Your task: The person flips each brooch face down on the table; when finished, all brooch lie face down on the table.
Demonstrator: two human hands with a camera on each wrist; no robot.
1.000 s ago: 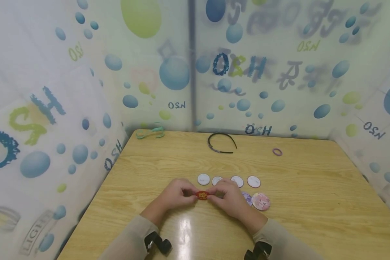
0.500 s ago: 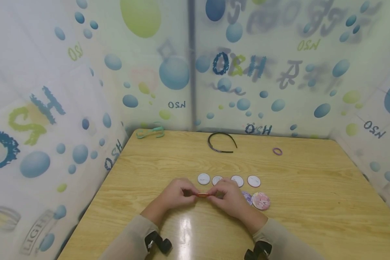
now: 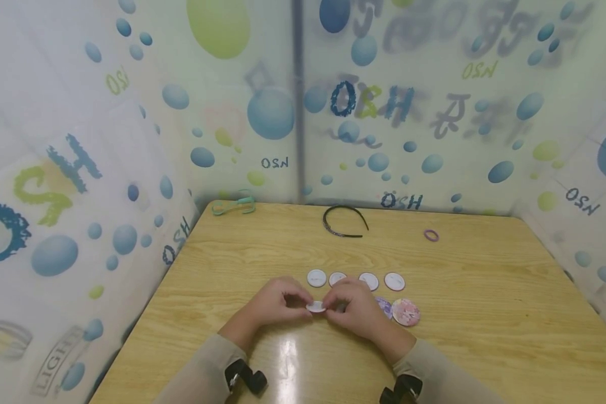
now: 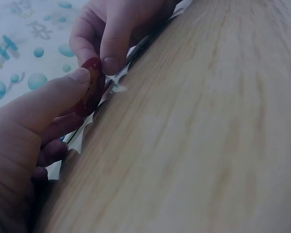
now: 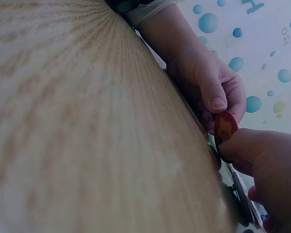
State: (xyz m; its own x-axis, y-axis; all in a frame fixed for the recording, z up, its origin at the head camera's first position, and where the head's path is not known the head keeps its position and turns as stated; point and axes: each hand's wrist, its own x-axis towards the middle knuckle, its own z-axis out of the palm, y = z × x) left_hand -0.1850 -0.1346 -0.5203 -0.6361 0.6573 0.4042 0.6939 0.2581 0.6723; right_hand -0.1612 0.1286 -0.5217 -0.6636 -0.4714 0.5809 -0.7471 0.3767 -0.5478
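Note:
Between my two hands is a round button badge (image 3: 315, 307), its white back turned up in the head view. Both wrist views show its red front (image 4: 94, 85) with a yellowish figure (image 5: 225, 128) on it, facing down toward the near side. My left hand (image 3: 278, 303) pinches one edge with thumb and fingers. At the opposite edge, my right hand (image 3: 356, 308) pinches it too. Just beyond the hands lies a row of badges with white backs up, such as the one at the left end (image 3: 316, 278); my right hand partly covers some of them.
Right of my right hand lie a pink badge (image 3: 406, 312) and a partly hidden purple badge (image 3: 384, 306), faces up. Farther back on the wooden table (image 3: 485, 280) are a black headband (image 3: 326, 223), a purple ring (image 3: 431, 235) and a green glasses-like frame (image 3: 234, 206). Printed walls enclose the table.
The badge has been turned over in my fingers: its red front showed first, then its edge, and now its white back. Both hands stay in nearly the same place.

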